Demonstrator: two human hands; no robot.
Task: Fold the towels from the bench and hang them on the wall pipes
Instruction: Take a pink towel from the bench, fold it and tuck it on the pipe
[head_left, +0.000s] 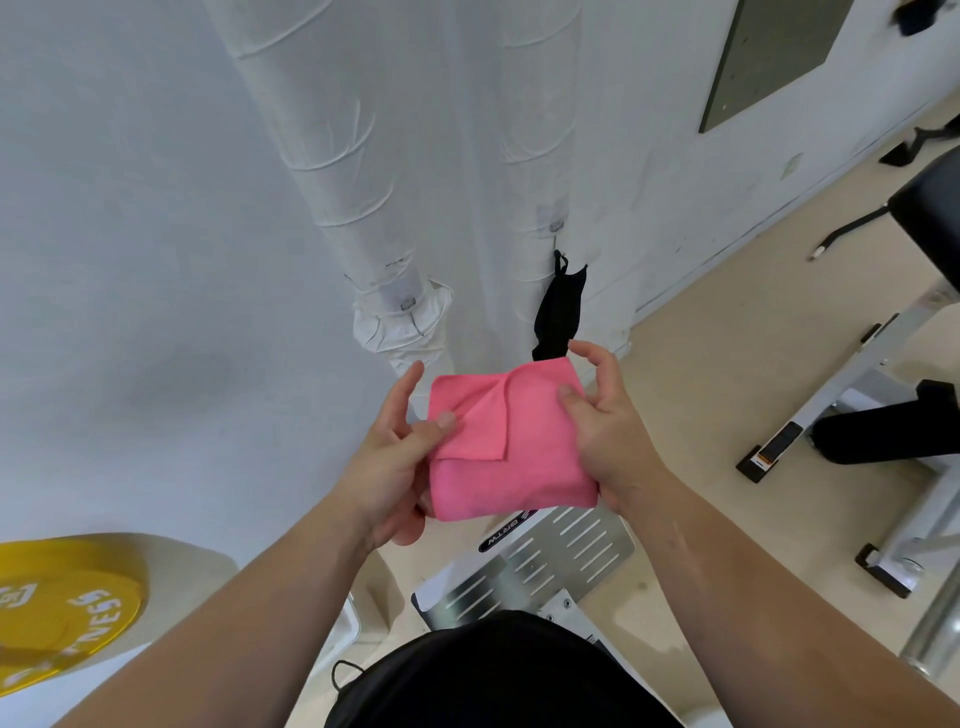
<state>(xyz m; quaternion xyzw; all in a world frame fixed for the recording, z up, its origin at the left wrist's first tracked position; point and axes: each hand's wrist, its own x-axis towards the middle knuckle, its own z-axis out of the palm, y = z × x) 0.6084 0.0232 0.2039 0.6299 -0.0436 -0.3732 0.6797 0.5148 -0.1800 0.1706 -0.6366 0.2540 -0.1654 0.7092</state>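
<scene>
Ahead of me two white, cloth-wrapped wall pipes (332, 156) run up the pale wall. A black cloth (558, 312) hangs from a small hook on the right-hand one, its lower end hidden behind my towel. A yellow round weight plate (57, 608) sits low on my left, a slotted silver metal plate (550, 561) lies on the floor beneath my hands, and a black padded gym bench (930, 208) stands off to the right.

The pink folded microfibre towel (514, 467) is in the air in front of the pipes, held between both hands. My left hand (384, 467) pinches its left edge, thumb on top. My right hand (608, 426) grips the right edge, thumb pressing the face and the forefinger arched above the top corner.

It faces me flat and nearly square, so I can't name a long axis. One flap lies across its upper left, corner pointing down.
</scene>
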